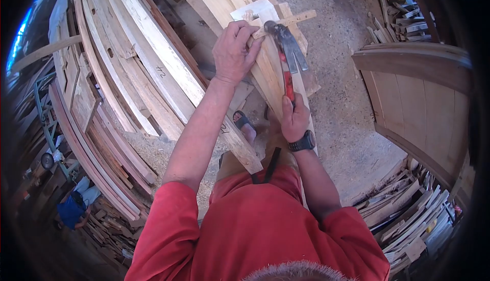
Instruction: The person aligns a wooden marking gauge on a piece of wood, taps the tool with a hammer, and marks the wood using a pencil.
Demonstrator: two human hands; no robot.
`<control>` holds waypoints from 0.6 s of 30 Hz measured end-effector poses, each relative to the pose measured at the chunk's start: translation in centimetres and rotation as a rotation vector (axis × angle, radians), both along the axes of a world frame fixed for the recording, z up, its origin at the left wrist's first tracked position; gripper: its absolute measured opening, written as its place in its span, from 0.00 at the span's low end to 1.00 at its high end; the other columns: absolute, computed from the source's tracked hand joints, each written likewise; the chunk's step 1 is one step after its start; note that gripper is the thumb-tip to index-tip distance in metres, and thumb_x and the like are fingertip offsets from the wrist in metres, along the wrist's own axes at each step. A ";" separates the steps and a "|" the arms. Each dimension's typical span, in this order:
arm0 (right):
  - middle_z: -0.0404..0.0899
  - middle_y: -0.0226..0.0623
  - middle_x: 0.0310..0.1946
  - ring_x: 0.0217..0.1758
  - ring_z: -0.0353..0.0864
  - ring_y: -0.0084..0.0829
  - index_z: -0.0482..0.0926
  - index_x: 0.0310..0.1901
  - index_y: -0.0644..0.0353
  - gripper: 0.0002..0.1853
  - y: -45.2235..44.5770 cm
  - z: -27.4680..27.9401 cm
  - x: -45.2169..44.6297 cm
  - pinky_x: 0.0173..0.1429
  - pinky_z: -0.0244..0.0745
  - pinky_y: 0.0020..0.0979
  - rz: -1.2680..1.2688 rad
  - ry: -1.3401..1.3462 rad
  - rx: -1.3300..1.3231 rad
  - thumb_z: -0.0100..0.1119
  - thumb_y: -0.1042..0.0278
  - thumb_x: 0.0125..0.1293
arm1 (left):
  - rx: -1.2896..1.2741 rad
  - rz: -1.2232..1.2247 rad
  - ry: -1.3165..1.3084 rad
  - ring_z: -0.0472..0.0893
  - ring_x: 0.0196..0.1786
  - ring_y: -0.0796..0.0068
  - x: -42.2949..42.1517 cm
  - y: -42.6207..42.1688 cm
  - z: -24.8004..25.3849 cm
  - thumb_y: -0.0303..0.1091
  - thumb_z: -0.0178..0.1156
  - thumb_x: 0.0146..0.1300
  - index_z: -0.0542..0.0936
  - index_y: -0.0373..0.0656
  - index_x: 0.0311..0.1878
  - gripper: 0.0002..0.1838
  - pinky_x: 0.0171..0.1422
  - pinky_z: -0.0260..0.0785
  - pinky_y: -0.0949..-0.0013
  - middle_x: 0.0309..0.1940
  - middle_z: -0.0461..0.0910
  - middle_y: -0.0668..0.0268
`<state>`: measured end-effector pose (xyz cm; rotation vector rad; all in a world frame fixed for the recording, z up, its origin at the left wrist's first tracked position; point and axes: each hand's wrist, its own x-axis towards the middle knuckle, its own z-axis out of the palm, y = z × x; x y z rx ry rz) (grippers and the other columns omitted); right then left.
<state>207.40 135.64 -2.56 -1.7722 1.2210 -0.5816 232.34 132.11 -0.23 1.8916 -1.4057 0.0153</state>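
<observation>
I had the right hand (296,123) clamped around a red-handled claw hammer (287,79) with a dark metal head; my left hand (235,51) pinched a thin, pale, hole-dotted wooden strip (300,18), its tip jutting past the long timber bench's (265,71) right edge.

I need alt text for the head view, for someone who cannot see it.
A red-shirted person holds a claw hammer in the right grip, its metal end near a thin wooden strip pinched by the left grip over planks; long boards lie to the left.
</observation>
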 end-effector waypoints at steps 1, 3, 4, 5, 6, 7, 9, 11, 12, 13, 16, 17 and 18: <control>0.82 0.47 0.26 0.31 0.85 0.53 0.80 0.54 0.62 0.15 -0.4 0.2 0.4 0.35 0.76 0.44 -0.018 -0.048 0.011 0.58 0.58 0.80 | 0.001 -0.001 -0.002 0.86 0.47 0.62 0.1 -0.1 0.0 0.32 0.75 0.60 0.85 0.49 0.50 0.15 0.48 0.79 0.62 0.47 0.82 0.66; 0.82 0.47 0.26 0.30 0.86 0.53 0.80 0.54 0.62 0.14 -0.1 0.4 0.3 0.35 0.76 0.44 -0.040 -0.092 0.029 0.58 0.58 0.80 | -0.014 0.002 -0.001 0.86 0.47 0.62 0.0 -0.1 -0.1 0.32 0.75 0.60 0.85 0.49 0.50 0.15 0.48 0.79 0.62 0.48 0.81 0.66; 0.82 0.47 0.26 0.30 0.86 0.52 0.80 0.54 0.61 0.14 0.2 0.5 0.0 0.35 0.76 0.44 -0.055 -0.128 0.005 0.58 0.59 0.80 | -0.015 0.000 0.001 0.86 0.47 0.62 0.0 -0.1 0.0 0.32 0.75 0.60 0.85 0.49 0.50 0.15 0.48 0.79 0.62 0.48 0.81 0.66; 0.82 0.47 0.27 0.30 0.85 0.52 0.81 0.54 0.61 0.13 0.5 0.6 -0.4 0.35 0.77 0.44 -0.068 -0.163 -0.021 0.59 0.59 0.80 | 0.004 0.005 0.021 0.86 0.48 0.62 -0.1 -0.1 0.0 0.32 0.74 0.60 0.85 0.49 0.50 0.15 0.48 0.80 0.62 0.48 0.81 0.66; 0.82 0.47 0.27 0.30 0.85 0.52 0.81 0.54 0.61 0.13 0.7 0.8 -0.8 0.35 0.77 0.44 -0.068 -0.160 -0.021 0.59 0.59 0.80 | 0.026 0.011 0.041 0.86 0.48 0.62 -0.2 0.0 -0.1 0.32 0.74 0.60 0.85 0.49 0.50 0.15 0.48 0.80 0.62 0.48 0.81 0.66; 0.83 0.48 0.27 0.31 0.86 0.52 0.81 0.54 0.61 0.13 0.9 1.0 -1.2 0.35 0.77 0.43 -0.046 -0.163 0.003 0.60 0.60 0.79 | 0.026 0.013 0.042 0.86 0.48 0.62 -0.1 -0.1 -0.2 0.32 0.74 0.60 0.85 0.49 0.50 0.15 0.48 0.80 0.62 0.48 0.81 0.66; 0.83 0.48 0.28 0.31 0.86 0.52 0.81 0.54 0.61 0.14 0.6 0.9 -1.8 0.36 0.77 0.43 -0.022 -0.167 0.027 0.62 0.60 0.78 | -0.047 -0.009 0.010 0.85 0.44 0.62 0.1 -0.2 -0.3 0.31 0.75 0.58 0.84 0.50 0.50 0.16 0.44 0.78 0.61 0.46 0.80 0.67; 0.85 0.49 0.31 0.33 0.87 0.51 0.81 0.53 0.62 0.14 -0.4 0.4 -2.0 0.36 0.79 0.42 0.045 0.089 -0.079 0.65 0.60 0.75 | -0.033 -0.009 0.017 0.85 0.44 0.62 0.1 -0.3 -0.2 0.31 0.74 0.58 0.84 0.50 0.50 0.16 0.44 0.78 0.61 0.46 0.80 0.67; 0.85 0.49 0.31 0.33 0.87 0.51 0.81 0.53 0.62 0.14 -0.9 0.2 -1.9 0.36 0.79 0.42 0.042 0.091 -0.075 0.65 0.60 0.75 | -0.018 -0.009 0.027 0.85 0.44 0.62 0.0 -0.2 0.0 0.31 0.74 0.58 0.84 0.50 0.49 0.16 0.44 0.78 0.61 0.46 0.80 0.68; 0.85 0.50 0.32 0.33 0.87 0.51 0.82 0.53 0.62 0.15 -1.5 0.1 -1.6 0.37 0.79 0.42 0.009 0.067 -0.112 0.67 0.60 0.74 | -0.015 -0.015 0.028 0.85 0.44 0.62 -0.2 -0.1 0.2 0.31 0.74 0.58 0.84 0.50 0.49 0.16 0.44 0.78 0.61 0.46 0.80 0.68; 0.85 0.49 0.34 0.34 0.87 0.51 0.82 0.55 0.61 0.16 -1.8 0.1 -2.4 0.37 0.80 0.42 -0.006 -0.017 -0.166 0.69 0.61 0.73 | 0.010 0.001 0.056 0.84 0.44 0.62 -0.3 -0.3 0.2 0.31 0.74 0.58 0.84 0.50 0.49 0.16 0.44 0.78 0.61 0.46 0.80 0.68; 0.85 0.49 0.35 0.34 0.87 0.52 0.83 0.55 0.61 0.16 -1.6 0.2 -2.8 0.37 0.80 0.42 0.012 -0.073 -0.174 0.69 0.61 0.72 | -0.004 -0.001 0.051 0.85 0.45 0.62 -0.3 -0.3 0.1 0.31 0.74 0.58 0.84 0.51 0.49 0.16 0.45 0.78 0.61 0.46 0.80 0.68; 0.85 0.49 0.35 0.34 0.87 0.52 0.83 0.55 0.61 0.16 -1.6 0.6 -2.9 0.37 0.80 0.42 0.014 -0.074 -0.173 0.69 0.61 0.72 | -0.015 -0.003 0.046 0.85 0.45 0.62 -0.2 -0.2 0.0 0.31 0.74 0.59 0.84 0.51 0.50 0.15 0.45 0.78 0.61 0.47 0.80 0.68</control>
